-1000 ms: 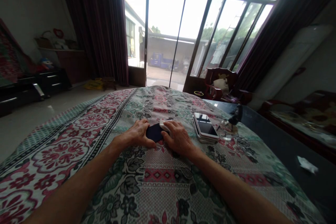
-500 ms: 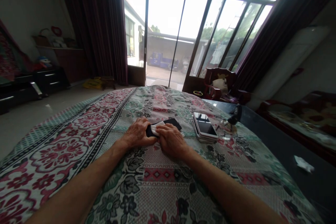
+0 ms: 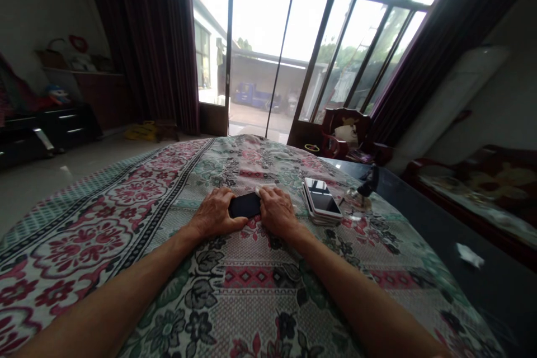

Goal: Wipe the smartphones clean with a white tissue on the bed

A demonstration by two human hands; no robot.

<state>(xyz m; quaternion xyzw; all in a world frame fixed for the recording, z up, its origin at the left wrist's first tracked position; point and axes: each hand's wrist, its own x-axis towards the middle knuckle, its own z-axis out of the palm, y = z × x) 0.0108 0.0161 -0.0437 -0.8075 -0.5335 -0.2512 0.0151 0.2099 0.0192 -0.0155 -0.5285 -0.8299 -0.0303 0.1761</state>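
- The phone [image 3: 245, 206], dark and lying crosswise, is between the two hands, low over the patterned cloth [image 3: 251, 305]; whether it touches the cloth cannot be told.
- The left hand [image 3: 216, 211] grasps the phone's left end, thumb along the near edge and fingers curled at the far side.
- The right hand [image 3: 277, 211] is bent over the phone's right end, holding a white cloth [image 3: 258, 191]; a bit of this shows at the fingertips, the rest mostly hidden.
- To the right of the right hand, and apart from it, a stack of devices [image 3: 323, 200] lies on the patterned cloth, the top one with a pale frame and dark, shiny screen.
- Just beyond that stack stands a clear object with a black top [image 3: 368, 180], too blurred to name.
- The patterned cloth covers most of the table; a bare dark part [image 3: 423, 218] shows at the right, with a crumpled white paper [image 3: 470, 255] on it.
- Farther back are a wooden armchair [image 3: 331, 117], glass doors and dark curtains [image 3: 159, 39].
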